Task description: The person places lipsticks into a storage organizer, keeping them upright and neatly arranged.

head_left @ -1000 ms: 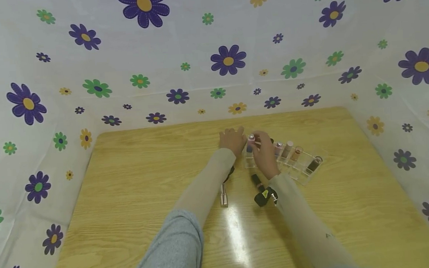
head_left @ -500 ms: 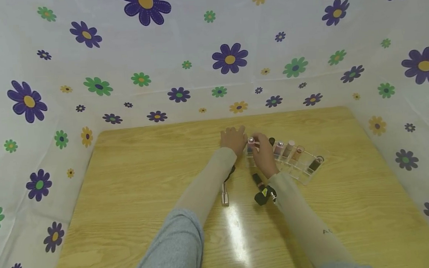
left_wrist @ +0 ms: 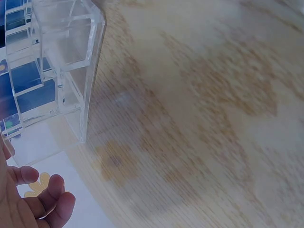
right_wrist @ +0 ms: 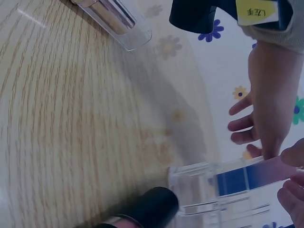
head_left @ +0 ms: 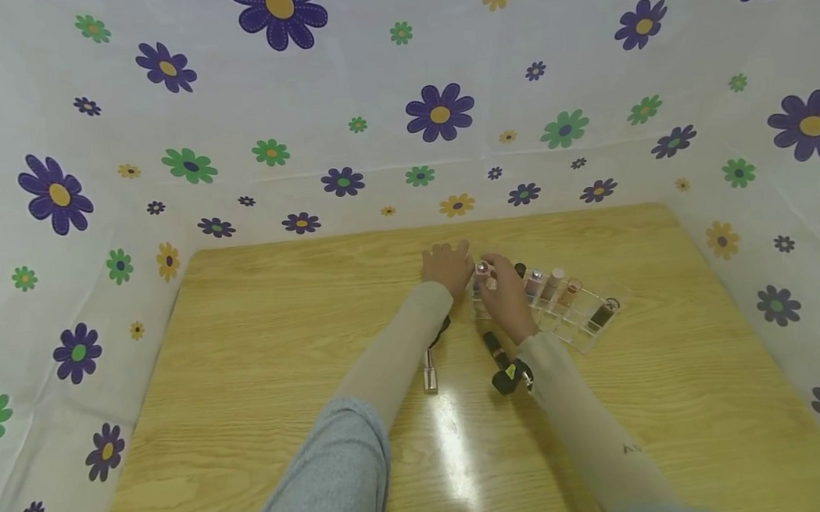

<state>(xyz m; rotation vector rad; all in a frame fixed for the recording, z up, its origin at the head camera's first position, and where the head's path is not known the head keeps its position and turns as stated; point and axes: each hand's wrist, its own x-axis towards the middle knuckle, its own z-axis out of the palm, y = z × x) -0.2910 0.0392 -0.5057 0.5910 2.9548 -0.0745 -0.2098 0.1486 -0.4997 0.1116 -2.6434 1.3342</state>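
My right hand (head_left: 505, 293) pinches a pink-to-blue lipstick tube (right_wrist: 268, 175) with a shiny silver top. The tube stands upright at the left end of a clear acrylic organizer (head_left: 575, 330), its blue lower part inside a compartment. Fingers of the right hand show at the edge of the right wrist view. My left hand (head_left: 447, 268) is beside the organizer's left end, fingers loosely bent and holding nothing. In the left wrist view, its fingertips lie just past the clear corner wall.
Several other tubes stand in the organizer, including a pink one (head_left: 553, 282) and a dark one (head_left: 602, 315). On the wooden table, nearer me, lie a black lipstick (head_left: 495, 350) and a rose-gold tube (head_left: 429, 376). Flower-printed cloth (head_left: 368, 149) surrounds the table.
My right hand and the lipstick tube have sunk slightly toward the organizer. The left hand stays where it was.
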